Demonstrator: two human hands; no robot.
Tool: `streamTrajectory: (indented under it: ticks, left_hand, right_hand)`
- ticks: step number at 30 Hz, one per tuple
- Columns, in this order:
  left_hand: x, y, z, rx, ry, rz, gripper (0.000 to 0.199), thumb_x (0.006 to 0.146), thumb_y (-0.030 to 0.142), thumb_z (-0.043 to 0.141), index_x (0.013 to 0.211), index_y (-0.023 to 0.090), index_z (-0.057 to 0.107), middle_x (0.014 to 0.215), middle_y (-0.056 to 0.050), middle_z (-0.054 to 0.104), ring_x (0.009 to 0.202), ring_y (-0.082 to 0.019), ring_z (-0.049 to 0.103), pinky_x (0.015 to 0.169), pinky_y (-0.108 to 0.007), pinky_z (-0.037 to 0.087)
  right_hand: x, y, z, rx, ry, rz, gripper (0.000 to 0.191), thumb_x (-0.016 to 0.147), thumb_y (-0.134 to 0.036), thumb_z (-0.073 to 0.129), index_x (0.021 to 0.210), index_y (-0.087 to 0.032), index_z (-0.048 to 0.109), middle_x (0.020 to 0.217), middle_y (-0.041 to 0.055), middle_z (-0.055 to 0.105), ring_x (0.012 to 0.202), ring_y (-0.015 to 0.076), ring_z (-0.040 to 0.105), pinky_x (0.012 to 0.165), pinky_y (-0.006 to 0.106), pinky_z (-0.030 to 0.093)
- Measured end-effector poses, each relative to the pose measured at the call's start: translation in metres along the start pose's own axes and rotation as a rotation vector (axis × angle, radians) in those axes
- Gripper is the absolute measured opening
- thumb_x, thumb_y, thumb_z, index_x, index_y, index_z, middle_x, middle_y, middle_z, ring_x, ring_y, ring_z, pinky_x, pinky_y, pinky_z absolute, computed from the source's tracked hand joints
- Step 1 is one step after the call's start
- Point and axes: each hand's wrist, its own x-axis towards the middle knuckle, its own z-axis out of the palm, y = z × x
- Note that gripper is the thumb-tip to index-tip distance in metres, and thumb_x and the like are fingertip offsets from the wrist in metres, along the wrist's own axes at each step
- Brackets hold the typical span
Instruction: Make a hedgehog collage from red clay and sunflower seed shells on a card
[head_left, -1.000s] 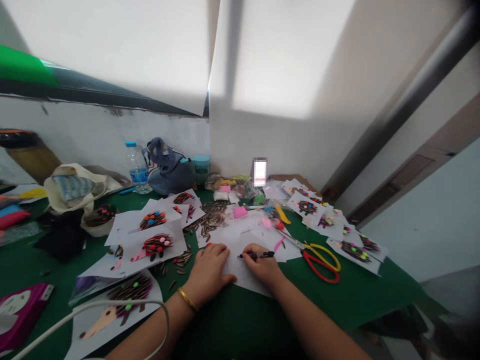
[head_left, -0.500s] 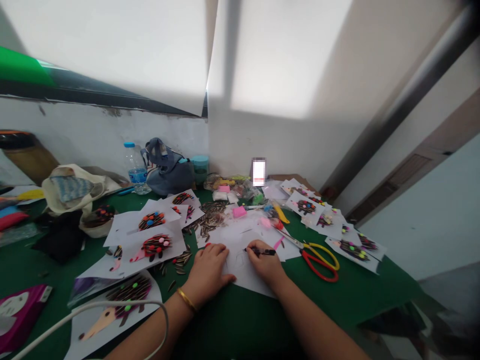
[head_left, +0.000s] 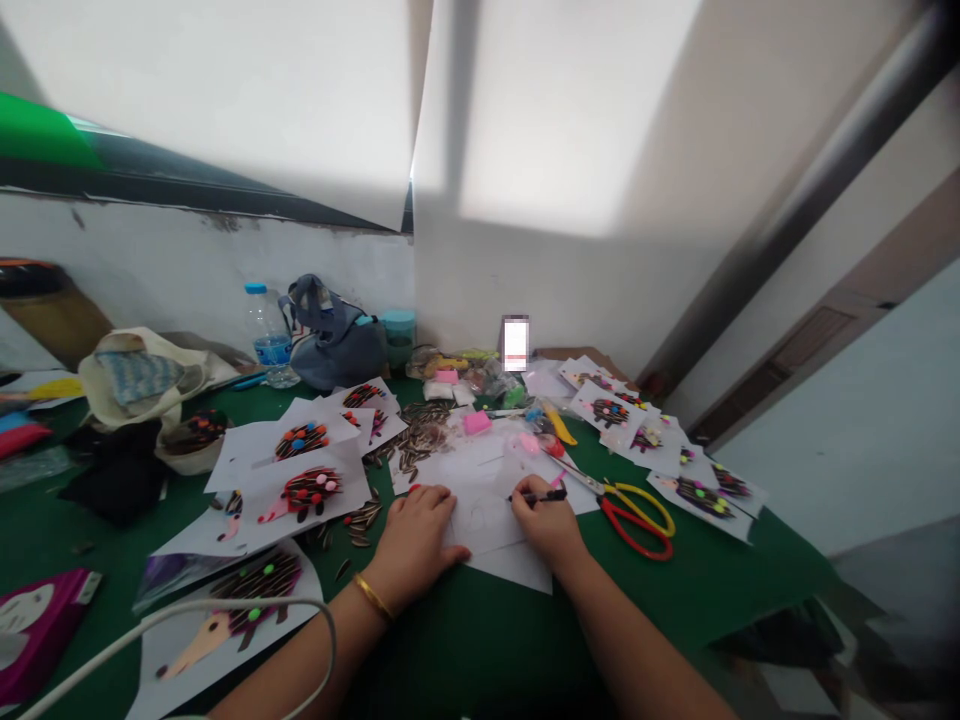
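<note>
A white sheet of paper [head_left: 487,545] with faint drawn lines lies in front of me on the green table. My left hand [head_left: 424,530] rests flat on its left side, thumb out to the right and holding nothing. Between the fingers of my right hand [head_left: 547,520] is a black pen [head_left: 541,495], its tip pointing left at the paper, right of the lines. Whether the tip touches the sheet, I cannot tell. Close to the right lie large scissors [head_left: 637,520] with one yellow and one red handle loop. Striped sunflower seeds [head_left: 424,435] are heaped behind my left hand.
Hedgehog pictures made with seeds and pom-poms lie at left [head_left: 311,490] and right [head_left: 705,495]. Farther back are a water bottle [head_left: 270,340], a blue-grey bag [head_left: 337,345] and a phone [head_left: 516,345] leaning upright. A white cable [head_left: 225,606] crosses the near left.
My right hand and the pen have moved a little to the right across the paper, uncovering more of the drawn lines. My left hand stays in place.
</note>
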Motion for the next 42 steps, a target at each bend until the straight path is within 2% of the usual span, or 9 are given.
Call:
streamTrajectory:
  ticks: [8,13,19,23,27,37,42]
  left_hand:
    - [0.0,-0.002,0.003,0.009,0.014,0.017,0.066,0.069,0.051,0.073,0.129,0.028,0.055,0.139,-0.007,0.052,0.131,-0.031,0.04,0.105,-0.046,0.031]
    - [-0.001,-0.002,0.003,0.006,0.031,0.03,0.065,0.069,0.051,0.073,0.127,0.027,0.056,0.138,-0.007,0.053,0.129,-0.031,0.041,0.104,-0.046,0.031]
    - [-0.001,-0.002,0.001,0.001,0.022,0.033,0.067,0.068,0.051,0.074,0.127,0.027,0.056,0.138,-0.007,0.053,0.129,-0.031,0.042,0.104,-0.046,0.032]
    - [-0.001,-0.002,0.002,0.002,0.033,0.034,0.065,0.068,0.051,0.073,0.127,0.027,0.056,0.138,-0.007,0.053,0.129,-0.031,0.042,0.103,-0.046,0.032]
    - [-0.001,-0.003,0.003,-0.001,0.036,0.035,0.064,0.069,0.051,0.073,0.126,0.027,0.057,0.138,-0.008,0.054,0.129,-0.031,0.042,0.103,-0.047,0.032]
    - [-0.001,0.002,-0.004,-0.015,-0.003,0.012,0.062,0.071,0.049,0.071,0.127,0.028,0.057,0.139,-0.007,0.053,0.13,-0.031,0.04,0.105,-0.046,0.03]
    - [-0.001,0.003,-0.004,-0.011,-0.016,-0.004,0.06,0.071,0.048,0.071,0.126,0.029,0.057,0.139,-0.007,0.052,0.131,-0.031,0.04,0.106,-0.045,0.029]
  right_hand:
    - [-0.008,-0.004,-0.009,-0.098,-0.03,0.063,0.011,0.078,-0.026,0.05,0.071,-0.023,0.057,0.06,-0.0029,0.06,0.056,0.0153,0.054,0.05,0.025,0.029]
    - [-0.01,-0.002,-0.009,-0.037,-0.035,0.076,0.01,0.076,-0.025,0.051,0.068,-0.023,0.056,0.054,-0.0039,0.055,0.052,0.0149,0.051,0.049,0.024,0.028]
    - [-0.012,0.0,-0.004,0.106,-0.055,-0.018,0.014,0.078,-0.029,0.05,0.068,-0.022,0.058,0.061,-0.0018,0.059,0.06,0.0162,0.056,0.055,0.025,0.04]
    - [-0.016,-0.005,-0.003,0.177,-0.163,-0.099,0.016,0.08,-0.032,0.055,0.075,-0.02,0.065,0.069,0.0002,0.065,0.064,0.0164,0.06,0.06,0.025,0.045]
    - [-0.018,-0.008,-0.004,0.184,-0.222,-0.11,0.014,0.08,-0.03,0.058,0.078,-0.02,0.069,0.073,0.001,0.069,0.068,0.017,0.063,0.062,0.026,0.047]
    - [-0.016,-0.008,-0.003,0.135,-0.222,-0.094,0.015,0.08,-0.029,0.057,0.077,-0.021,0.069,0.074,0.0014,0.07,0.071,0.0181,0.064,0.064,0.027,0.047]
    - [-0.016,-0.005,-0.002,0.065,-0.154,-0.029,0.015,0.078,-0.03,0.056,0.073,-0.022,0.068,0.069,0.0002,0.069,0.066,0.018,0.063,0.059,0.026,0.044]
